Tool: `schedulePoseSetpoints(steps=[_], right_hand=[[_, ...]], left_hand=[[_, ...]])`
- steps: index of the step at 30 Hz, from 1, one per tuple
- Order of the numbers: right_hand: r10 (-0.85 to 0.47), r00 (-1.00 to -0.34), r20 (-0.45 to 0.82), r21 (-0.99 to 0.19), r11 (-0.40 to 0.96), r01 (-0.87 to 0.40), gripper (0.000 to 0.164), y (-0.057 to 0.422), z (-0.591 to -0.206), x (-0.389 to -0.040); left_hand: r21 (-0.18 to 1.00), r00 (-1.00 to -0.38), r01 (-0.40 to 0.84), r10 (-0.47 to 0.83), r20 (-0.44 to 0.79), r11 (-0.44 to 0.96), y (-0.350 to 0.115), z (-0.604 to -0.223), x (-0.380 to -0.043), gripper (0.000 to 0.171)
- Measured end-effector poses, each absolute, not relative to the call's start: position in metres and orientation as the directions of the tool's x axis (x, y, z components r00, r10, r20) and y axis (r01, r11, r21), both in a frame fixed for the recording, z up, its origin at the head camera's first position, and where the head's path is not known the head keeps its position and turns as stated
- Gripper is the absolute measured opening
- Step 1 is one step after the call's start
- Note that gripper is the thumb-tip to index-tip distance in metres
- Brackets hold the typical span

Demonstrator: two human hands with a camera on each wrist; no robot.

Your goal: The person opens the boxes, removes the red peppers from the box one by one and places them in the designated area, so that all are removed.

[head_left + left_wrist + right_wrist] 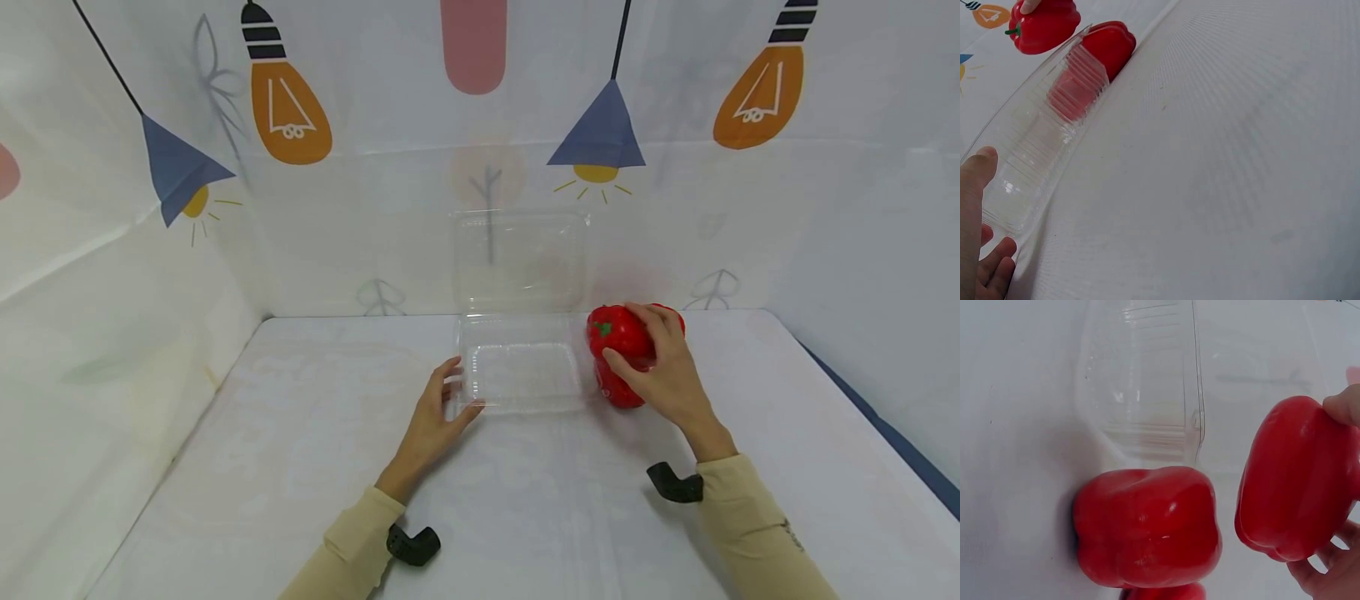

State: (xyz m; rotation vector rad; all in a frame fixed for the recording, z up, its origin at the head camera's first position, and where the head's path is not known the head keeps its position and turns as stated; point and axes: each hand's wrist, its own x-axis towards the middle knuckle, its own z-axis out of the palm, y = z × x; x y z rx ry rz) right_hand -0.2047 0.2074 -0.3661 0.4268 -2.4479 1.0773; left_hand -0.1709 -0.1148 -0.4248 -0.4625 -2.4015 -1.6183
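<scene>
My right hand (671, 375) grips a red bell pepper (621, 329) with a green stem, held up off the table at the right end of a clear plastic box (525, 400). Below it, a second red bell pepper (1147, 528) lies on the table beside the box. A bit of another red pepper (1169, 592) shows past that one, mostly hidden. The box's lid (519, 258) stands raised at the back. My left hand (431, 417) is at the box's left front corner, thumb by the front rim and fingers loosely bent along the left end.
A white cloth covers the table (315, 433). Behind it hangs a white curtain (360, 225) printed with lamps and bulbs. A dark curved piece sits at each wrist, the left one (414, 546) and the right one (675, 483).
</scene>
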Motion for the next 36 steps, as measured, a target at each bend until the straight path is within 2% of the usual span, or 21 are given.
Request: schedulePoseSetpoints(steps=[32,36], right_hand=[[-0.032,-0.875,0.483,-0.610,0.705,-0.362,0.067,0.240,-0.360,-0.206],[-0.012,-0.895,0.445,-0.624,0.713,-0.319,0.068,0.246,-0.360,-0.206]], left_hand=[[0.856,-0.925,0.379,0.127,0.358,0.350,-0.113,-0.426,-0.171,0.071],[0.859,-0.926,0.378,0.128,0.356,0.346,-0.114,-0.426,-0.171,0.071]])
